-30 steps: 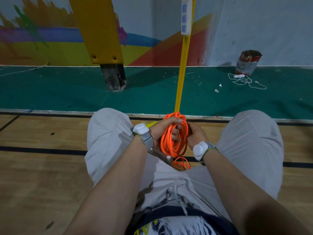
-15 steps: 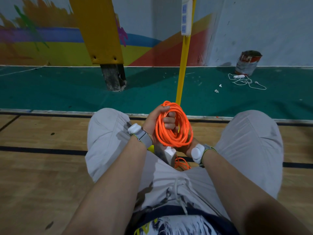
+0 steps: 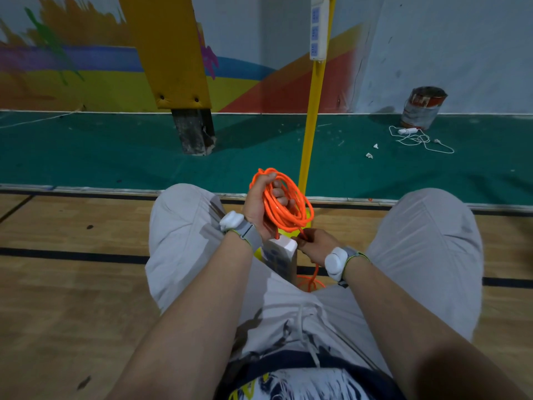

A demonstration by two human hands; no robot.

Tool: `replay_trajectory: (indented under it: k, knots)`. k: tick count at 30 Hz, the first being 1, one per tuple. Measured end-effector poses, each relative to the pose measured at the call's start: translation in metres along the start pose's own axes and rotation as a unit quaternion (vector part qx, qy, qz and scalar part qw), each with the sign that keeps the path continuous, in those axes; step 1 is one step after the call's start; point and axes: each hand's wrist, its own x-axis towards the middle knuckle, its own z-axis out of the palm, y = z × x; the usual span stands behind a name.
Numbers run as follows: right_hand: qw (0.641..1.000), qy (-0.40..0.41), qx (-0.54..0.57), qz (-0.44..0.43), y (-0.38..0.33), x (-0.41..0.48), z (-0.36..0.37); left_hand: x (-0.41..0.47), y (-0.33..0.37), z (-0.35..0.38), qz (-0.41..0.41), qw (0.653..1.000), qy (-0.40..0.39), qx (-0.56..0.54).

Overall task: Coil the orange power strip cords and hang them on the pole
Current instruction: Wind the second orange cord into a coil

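The person sits on the wooden floor, knees spread, facing the yellow pole [image 3: 313,111] just beyond them. The left hand [image 3: 259,203] is clenched round a bundle of orange cord loops [image 3: 285,210], thumb over the top and fingers through the middle, held up between the knees in front of the pole's foot; the right hand [image 3: 315,245], lower and to the right, pinches the strand running down off the bundle. This cord's white power strip [image 3: 281,255] stands on end just below the left wrist; a short tail of loose orange cord [image 3: 310,281] lies on the floor under the right wrist (a turn or two left to gather, I'd say). High on the pole a hung power strip [image 3: 318,27] is already up, so part of the job looks done; this one needs its last loops wound and then lifting onto the pole. Far right, on the green mat, sit a paint can [image 3: 422,106] and a white cable [image 3: 418,138].
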Motion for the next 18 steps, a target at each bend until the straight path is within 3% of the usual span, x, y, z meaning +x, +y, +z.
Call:
replay_trajectory:
  k: [6,10,18]
  knots:
    - [0.999,0.004,0.019,0.028,0.001,0.002,-0.001,0.004,-0.006,0.002,0.080,0.992,0.058,0.080]
    - [0.998,-0.036,0.017,0.053,0.001,-0.001,0.000,0.009,-0.009,-0.003,0.129,0.977,0.090,0.142]
    - [0.999,-0.025,-0.008,0.041,-0.004,-0.004,0.000,0.011,-0.006,-0.008,0.174,0.957,0.172,0.154]
